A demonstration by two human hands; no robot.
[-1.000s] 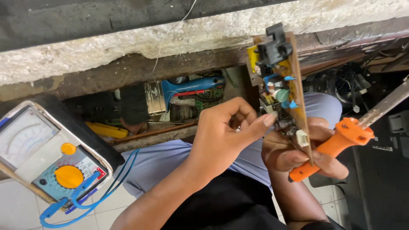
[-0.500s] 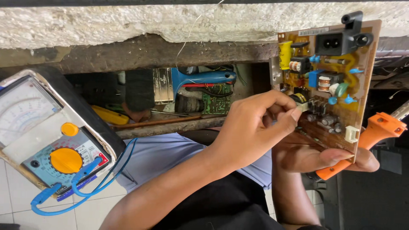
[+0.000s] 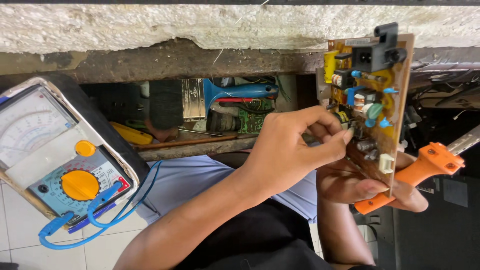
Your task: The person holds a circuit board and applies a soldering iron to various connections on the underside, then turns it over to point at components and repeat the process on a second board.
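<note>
**Hands on a brown circuit board beside an analogue meter**

A rough pale concrete slab (image 3: 150, 25) ran across the whole top of the frame, with a dark rusted ledge under it. The analogue meter (image 3: 55, 155), in a black case with an orange dial, filled the left side, tilted, and blue leads (image 3: 100, 215) looped from its lower edge toward the middle of the frame. In the dark recess at upper centre lay a blue-handled tool (image 3: 240, 92) among clutter that was too dim to sort out.

The circuit board (image 3: 372, 95) stood upright at the upper right, component side toward the camera, a black socket at its top. The left hand (image 3: 290, 150) reached in from the lower centre, its fingers curled narrow, thumb and fingertips pinched at a small part on the lower left of the board. The right hand (image 3: 365, 187), at lower right behind the board, was closed around the board's lower edge together with an orange-handled tool (image 3: 425, 167), whose metal shaft ran off toward the right edge
</note>
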